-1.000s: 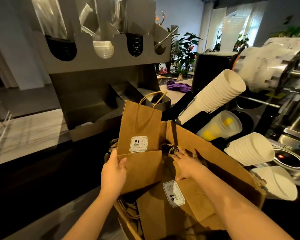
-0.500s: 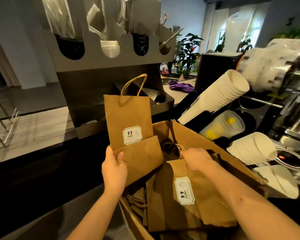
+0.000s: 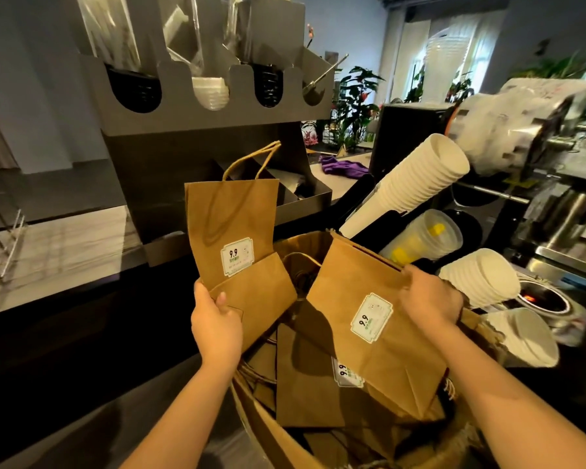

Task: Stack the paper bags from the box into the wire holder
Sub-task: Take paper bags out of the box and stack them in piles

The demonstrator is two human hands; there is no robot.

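My left hand (image 3: pixel 215 328) grips the folded bottom of a flat brown paper bag (image 3: pixel 232 228), held upright with its twine handle on top and a "9.9" sticker facing me. My right hand (image 3: pixel 427 301) grips the top edge of a second brown paper bag (image 3: pixel 366 336), tilted and lifted partly out of the cardboard box (image 3: pixel 271 434). More flat bags (image 3: pixel 305 384) lie inside the box below. A wire holder (image 3: pixel 4 245) stands at the far left on the pale counter, apart from both hands.
A grey metal dispenser (image 3: pixel 210 110) for lids and cups rises behind the bags. Stacks of white paper cups (image 3: pixel 416 184) and clear cups (image 3: pixel 423 238) lean at the right, beside a machine (image 3: pixel 555 184). A purple cloth (image 3: pixel 340 167) lies on the far counter.
My left hand has kept its bag upright, shifting slightly left. My right hand has taken hold of a second bag and lifted it up out of the box.
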